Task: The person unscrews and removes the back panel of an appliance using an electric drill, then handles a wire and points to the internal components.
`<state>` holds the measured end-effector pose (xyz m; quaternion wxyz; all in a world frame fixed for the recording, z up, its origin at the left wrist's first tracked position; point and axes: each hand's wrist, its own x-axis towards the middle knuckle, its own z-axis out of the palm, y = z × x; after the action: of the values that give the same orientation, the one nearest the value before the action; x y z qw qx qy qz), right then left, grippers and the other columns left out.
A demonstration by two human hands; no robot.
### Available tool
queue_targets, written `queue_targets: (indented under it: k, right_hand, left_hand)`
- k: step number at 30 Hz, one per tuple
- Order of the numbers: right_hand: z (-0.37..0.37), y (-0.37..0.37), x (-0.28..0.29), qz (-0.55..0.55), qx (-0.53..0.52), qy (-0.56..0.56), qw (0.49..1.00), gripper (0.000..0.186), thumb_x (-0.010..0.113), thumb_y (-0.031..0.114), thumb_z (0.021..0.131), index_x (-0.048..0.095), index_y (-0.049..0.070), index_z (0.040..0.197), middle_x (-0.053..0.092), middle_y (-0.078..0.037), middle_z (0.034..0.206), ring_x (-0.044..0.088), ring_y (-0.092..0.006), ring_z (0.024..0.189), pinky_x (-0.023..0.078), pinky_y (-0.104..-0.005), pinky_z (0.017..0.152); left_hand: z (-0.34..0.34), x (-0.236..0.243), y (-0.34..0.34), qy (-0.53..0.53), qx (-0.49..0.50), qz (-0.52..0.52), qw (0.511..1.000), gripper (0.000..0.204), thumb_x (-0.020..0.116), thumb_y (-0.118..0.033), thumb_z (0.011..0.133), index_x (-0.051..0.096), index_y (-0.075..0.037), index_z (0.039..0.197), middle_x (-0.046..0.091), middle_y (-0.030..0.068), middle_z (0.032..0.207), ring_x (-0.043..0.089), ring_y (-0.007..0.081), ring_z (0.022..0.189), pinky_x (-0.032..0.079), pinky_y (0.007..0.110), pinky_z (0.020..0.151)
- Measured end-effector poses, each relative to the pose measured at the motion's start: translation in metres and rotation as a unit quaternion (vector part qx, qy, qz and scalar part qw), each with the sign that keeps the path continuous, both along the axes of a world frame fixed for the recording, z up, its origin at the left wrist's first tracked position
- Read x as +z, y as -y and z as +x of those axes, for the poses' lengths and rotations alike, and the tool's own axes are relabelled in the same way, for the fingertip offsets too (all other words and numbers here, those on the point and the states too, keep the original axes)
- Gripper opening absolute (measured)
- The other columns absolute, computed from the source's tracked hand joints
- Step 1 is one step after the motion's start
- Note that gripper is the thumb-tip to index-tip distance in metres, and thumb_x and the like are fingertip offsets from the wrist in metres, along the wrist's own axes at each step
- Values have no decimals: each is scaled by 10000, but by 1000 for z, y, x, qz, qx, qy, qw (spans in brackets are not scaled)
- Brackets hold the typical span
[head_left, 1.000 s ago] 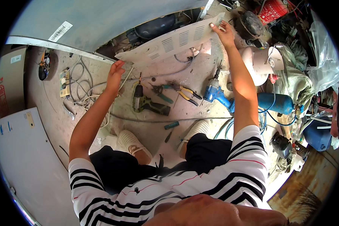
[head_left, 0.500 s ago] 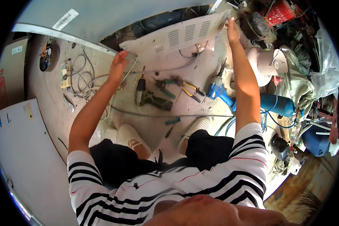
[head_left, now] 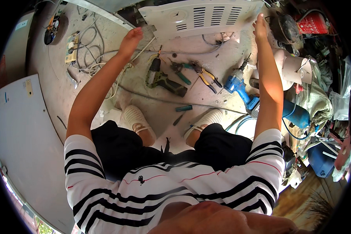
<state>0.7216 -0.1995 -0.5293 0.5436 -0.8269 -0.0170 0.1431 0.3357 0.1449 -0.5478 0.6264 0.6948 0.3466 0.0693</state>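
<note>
A white vented metal panel [head_left: 199, 17] stands at the top, across the lower part of an appliance [head_left: 117, 17]. My left hand [head_left: 132, 39] is by its lower left corner, fingers loosely bent and apart; contact is unclear. My right hand [head_left: 260, 27] is open beside the right edge, fingers raised. Below the panel on the floor lie a green-black drill [head_left: 160, 80], green-handled pliers [head_left: 181, 76], yellow-handled pliers [head_left: 208, 80], a blue power tool [head_left: 236, 85] and a small teal tool [head_left: 183, 108].
A power strip [head_left: 71, 48] and tangled cables [head_left: 95, 50] lie left, beside a white door panel [head_left: 23, 136]. On the right crowd a red container [head_left: 312, 23], a pale cylindrical object [head_left: 296, 68], a blue cylinder [head_left: 298, 115] and plastic bags [head_left: 341, 105].
The view has shifted, so everything sits higher. The panel now covers more of the dark opening behind it. My right hand has loosened from the panel's top corner to beside its edge.
</note>
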Motion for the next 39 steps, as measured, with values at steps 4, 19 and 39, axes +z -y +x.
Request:
queue_targets:
  k: [4, 19, 39]
  right_hand:
    - [-38, 0, -36, -80, 94, 118, 985, 551, 622, 447, 874, 535, -1, 1183, 630, -156, 1063, 608, -247, 982, 470, -347, 853]
    - [-247, -14, -40, -261, 616, 180, 721, 239, 670, 247, 794, 619, 107, 980, 652, -93, 958, 633, -296, 891, 497, -398, 769]
    - [-130, -74, 44, -276, 274, 466, 795, 378, 653, 230, 822, 585, 203, 1192, 588, -36, 1178, 544, -241, 1099, 342, -436, 908]
  left_hand:
    - [-34, -46, 0, -197, -113, 19, 974, 496, 593, -294, 873, 500, -53, 1296, 573, 97, 1222, 528, 212, 1133, 413, 345, 952]
    - [-80, -78, 67, -379, -293, 97, 873, 908, 733, -610, 671, 477, 76, 1209, 592, 234, 1147, 588, 316, 1071, 458, 368, 881]
    - [-150, -46, 120, -532, -364, -143, 751, 772, 628, -682, 735, 614, -12, 1119, 651, 106, 1029, 623, 219, 906, 516, 374, 754]
